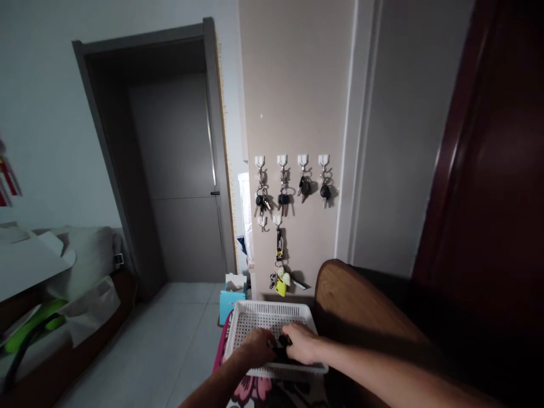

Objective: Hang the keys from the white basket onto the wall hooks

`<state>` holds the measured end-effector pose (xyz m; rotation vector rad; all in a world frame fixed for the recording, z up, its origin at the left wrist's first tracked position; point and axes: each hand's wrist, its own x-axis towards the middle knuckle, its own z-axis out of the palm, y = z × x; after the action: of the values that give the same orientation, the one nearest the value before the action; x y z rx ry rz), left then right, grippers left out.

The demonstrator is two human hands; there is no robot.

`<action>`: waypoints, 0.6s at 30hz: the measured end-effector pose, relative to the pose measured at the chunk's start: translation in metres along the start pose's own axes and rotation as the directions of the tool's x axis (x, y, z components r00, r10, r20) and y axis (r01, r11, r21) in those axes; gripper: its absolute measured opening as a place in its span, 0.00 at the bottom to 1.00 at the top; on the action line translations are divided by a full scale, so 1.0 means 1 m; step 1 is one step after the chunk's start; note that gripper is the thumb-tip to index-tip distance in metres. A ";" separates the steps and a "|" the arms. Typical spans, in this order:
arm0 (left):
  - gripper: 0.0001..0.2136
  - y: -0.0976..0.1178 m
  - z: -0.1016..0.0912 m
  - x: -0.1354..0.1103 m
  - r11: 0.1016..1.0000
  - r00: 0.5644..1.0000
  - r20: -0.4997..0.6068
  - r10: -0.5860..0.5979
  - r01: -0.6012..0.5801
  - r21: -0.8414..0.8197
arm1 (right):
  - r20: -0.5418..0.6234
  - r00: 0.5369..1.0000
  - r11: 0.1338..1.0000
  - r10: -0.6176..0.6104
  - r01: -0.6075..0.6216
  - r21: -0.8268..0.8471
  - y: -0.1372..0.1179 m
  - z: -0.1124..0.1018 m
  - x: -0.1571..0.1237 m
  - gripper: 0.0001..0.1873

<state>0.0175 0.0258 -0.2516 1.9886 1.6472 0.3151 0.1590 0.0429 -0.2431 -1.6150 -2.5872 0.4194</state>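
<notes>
Both hands are low inside a white perforated plastic basket (242,309). My left hand (258,347) has its fingers curled down on the left side of a dark item (281,355). Facing it, my right hand (301,342) has thumb and fingers bent together around dark small parts. Shadow and the hands hide what these black things are. Above the basket, key bunches (283,199) hang from white wall hooks (282,160). One lower hook (262,222) bears no keys. Beside it hangs a black strap (279,245) with keys and a yellow tag (281,287).
The basket stands on a flowered pink cloth (250,390). Close on the right is a brown wooden board (361,300). A blue box (232,306) sits behind the basket at left. Farther left are a grey door (178,170) and a cluttered sofa (91,255).
</notes>
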 end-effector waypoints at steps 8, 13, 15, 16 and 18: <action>0.14 -0.003 0.003 0.001 0.996 0.998 -0.032 -0.048 0.046 -0.081 | -0.050 0.999 0.938 -0.002 0.020 0.346 -0.002 -0.028 0.011 0.10; 0.17 -0.004 0.001 -0.002 0.994 0.999 -0.008 -0.031 0.030 -0.107 | 0.020 0.998 0.829 0.063 -0.064 0.556 -0.003 -0.050 0.007 0.07; 0.19 -0.005 0.002 0.000 0.992 0.999 -0.003 -0.032 0.032 -0.125 | 0.002 0.997 0.773 0.084 -0.066 0.631 -0.003 -0.056 0.008 0.04; 0.20 -0.006 0.002 0.001 0.989 1.000 -0.007 -0.031 0.029 -0.144 | -0.003 0.995 0.744 0.095 -0.069 0.664 -0.003 -0.058 0.008 0.04; 0.22 -0.007 0.004 0.005 0.976 0.999 -0.020 -0.025 0.020 -0.218 | 0.002 0.993 0.680 0.120 -0.083 0.729 -0.003 -0.062 0.009 0.03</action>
<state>0.0148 0.0303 -0.2592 1.8082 1.5744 0.4893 0.1646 0.0617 -0.1838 -1.4104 -1.8686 1.2190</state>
